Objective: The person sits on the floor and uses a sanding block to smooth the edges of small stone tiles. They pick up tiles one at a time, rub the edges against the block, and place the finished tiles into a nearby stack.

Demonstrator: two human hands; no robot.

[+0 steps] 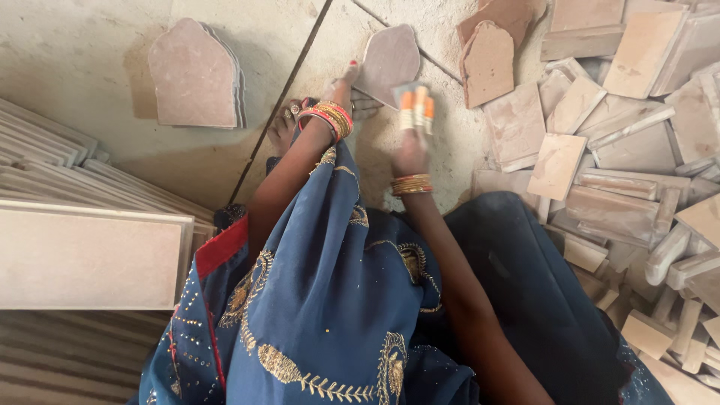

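My left hand (pixel 346 84) grips the lower edge of an arch-shaped pinkish stone piece (pixel 390 56) and holds it tilted up off the concrete floor. My right hand (pixel 411 142) is closed on a small grey rubbing block with orange stripes (pixel 416 107), raised just right of and below the stone piece. Both wrists carry bangles. My blue embroidered garment (pixel 330 300) fills the lower middle, and my bare toes (pixel 289 120) show under the left arm.
A stack of finished arch-shaped stones (pixel 196 73) lies at upper left. Long stone slabs (pixel 82 255) are piled at the left. More arch pieces (pixel 489 61) and a heap of rough stone offcuts (pixel 630 157) lie at the right.
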